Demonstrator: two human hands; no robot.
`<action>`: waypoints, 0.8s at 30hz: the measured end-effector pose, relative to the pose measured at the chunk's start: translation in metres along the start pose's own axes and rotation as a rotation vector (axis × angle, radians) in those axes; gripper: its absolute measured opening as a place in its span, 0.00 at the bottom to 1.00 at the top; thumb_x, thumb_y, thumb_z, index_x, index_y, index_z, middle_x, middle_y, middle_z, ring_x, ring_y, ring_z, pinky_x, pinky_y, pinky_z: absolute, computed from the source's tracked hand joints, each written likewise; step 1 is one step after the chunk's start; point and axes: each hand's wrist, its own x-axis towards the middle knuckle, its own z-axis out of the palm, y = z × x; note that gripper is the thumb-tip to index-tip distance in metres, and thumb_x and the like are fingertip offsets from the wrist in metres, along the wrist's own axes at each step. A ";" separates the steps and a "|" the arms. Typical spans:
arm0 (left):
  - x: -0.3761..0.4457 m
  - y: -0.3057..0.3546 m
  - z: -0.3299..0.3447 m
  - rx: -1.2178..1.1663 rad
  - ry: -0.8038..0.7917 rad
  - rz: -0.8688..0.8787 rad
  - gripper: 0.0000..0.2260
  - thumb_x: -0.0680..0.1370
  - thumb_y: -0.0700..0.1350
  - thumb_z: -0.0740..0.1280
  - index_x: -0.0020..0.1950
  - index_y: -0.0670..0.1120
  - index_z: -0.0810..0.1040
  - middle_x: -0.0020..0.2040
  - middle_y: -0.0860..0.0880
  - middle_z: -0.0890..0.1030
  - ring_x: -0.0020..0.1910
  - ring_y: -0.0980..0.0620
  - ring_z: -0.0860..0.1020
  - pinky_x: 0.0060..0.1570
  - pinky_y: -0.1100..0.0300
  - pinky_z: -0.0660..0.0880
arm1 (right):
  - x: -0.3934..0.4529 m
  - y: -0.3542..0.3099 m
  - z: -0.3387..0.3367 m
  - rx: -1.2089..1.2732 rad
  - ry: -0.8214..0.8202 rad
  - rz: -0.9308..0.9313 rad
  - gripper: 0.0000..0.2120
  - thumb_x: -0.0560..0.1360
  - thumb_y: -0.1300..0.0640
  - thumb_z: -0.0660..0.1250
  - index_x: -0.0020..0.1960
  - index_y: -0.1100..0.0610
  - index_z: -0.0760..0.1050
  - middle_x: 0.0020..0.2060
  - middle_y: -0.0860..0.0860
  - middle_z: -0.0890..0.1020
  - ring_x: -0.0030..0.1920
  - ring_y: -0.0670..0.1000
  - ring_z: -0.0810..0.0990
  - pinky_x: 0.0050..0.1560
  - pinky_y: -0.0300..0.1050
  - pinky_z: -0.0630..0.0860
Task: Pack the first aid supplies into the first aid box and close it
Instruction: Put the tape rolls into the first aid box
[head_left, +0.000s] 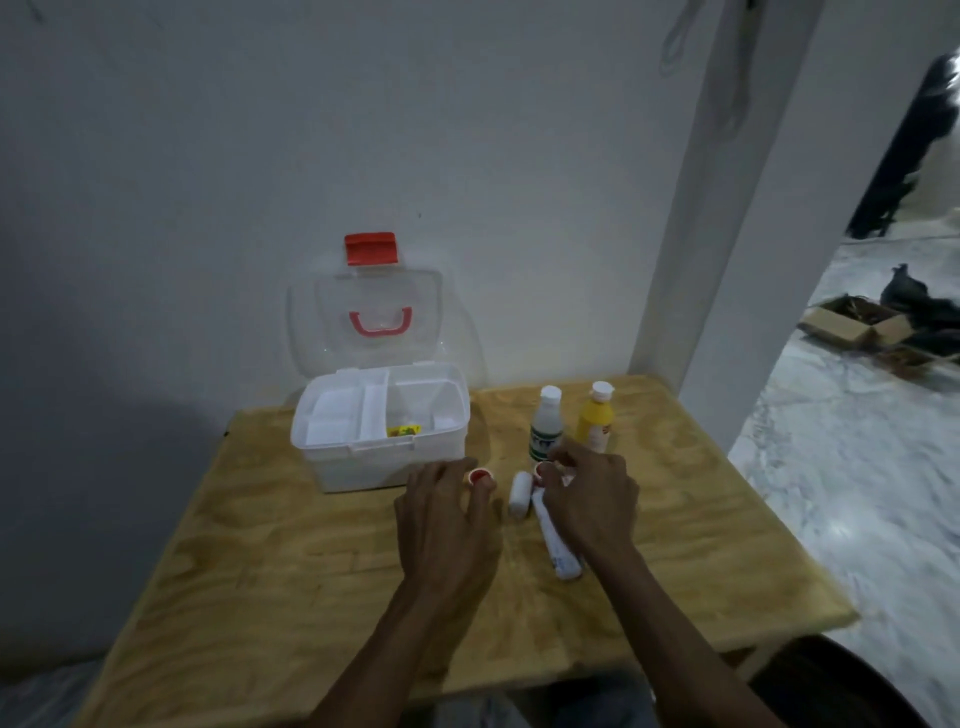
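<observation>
We note a wooden table (311, 561) set against a pale wall (208, 156); on its far left part stands the first aid box (384, 431), white and translucent, its clear lid (363, 317) raised upright against the wall, a red latch (370, 248) at the lid's top edge and a pinkish-red handle (381, 319) on its face; inside we see a white divider tray on the left side and a small yellow packet (403, 430) low in the right compartment.

To the right of the box, well apart from it, two bottles stand upright and just beside each other: a white bottle (546, 423) with green print, and a yellow bottle (595, 418) with a white cap.

Our left hand (447, 519) reaches to the box's near right corner; its fingertips (480, 486) curl about a small red-topped container (480, 475), which they pinch. Our right hand (592, 499) sits in front of the white bottle; its fingers curl round a second small red-topped container (540, 472), though much of that item is hidden and we cannot tell more about it.

Between the two hands lies a short white roll (521, 493) on the table; just beside it a long white tube (558, 540) lies on its side, partly under the right wrist.

At far right, a marbled floor (841, 467) with a cardboard box (852, 325).
</observation>
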 end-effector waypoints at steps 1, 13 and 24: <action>0.002 -0.001 0.006 0.028 -0.028 -0.017 0.10 0.79 0.53 0.64 0.56 0.54 0.80 0.56 0.53 0.80 0.59 0.51 0.75 0.59 0.51 0.71 | -0.001 -0.002 0.002 -0.044 -0.010 0.006 0.09 0.73 0.47 0.65 0.50 0.46 0.81 0.45 0.49 0.83 0.54 0.56 0.77 0.53 0.52 0.74; 0.009 -0.007 0.024 0.207 -0.081 -0.056 0.09 0.78 0.54 0.64 0.54 0.56 0.81 0.53 0.55 0.81 0.56 0.51 0.75 0.56 0.52 0.67 | -0.008 -0.004 0.007 -0.151 -0.046 0.033 0.13 0.73 0.43 0.65 0.54 0.43 0.82 0.50 0.50 0.83 0.60 0.54 0.72 0.62 0.55 0.63; 0.002 -0.012 0.018 0.179 -0.079 -0.034 0.08 0.77 0.54 0.64 0.50 0.56 0.82 0.48 0.56 0.82 0.54 0.52 0.75 0.54 0.52 0.67 | -0.010 -0.001 0.001 -0.115 -0.035 -0.037 0.11 0.75 0.44 0.65 0.52 0.46 0.83 0.51 0.49 0.83 0.63 0.52 0.71 0.70 0.61 0.57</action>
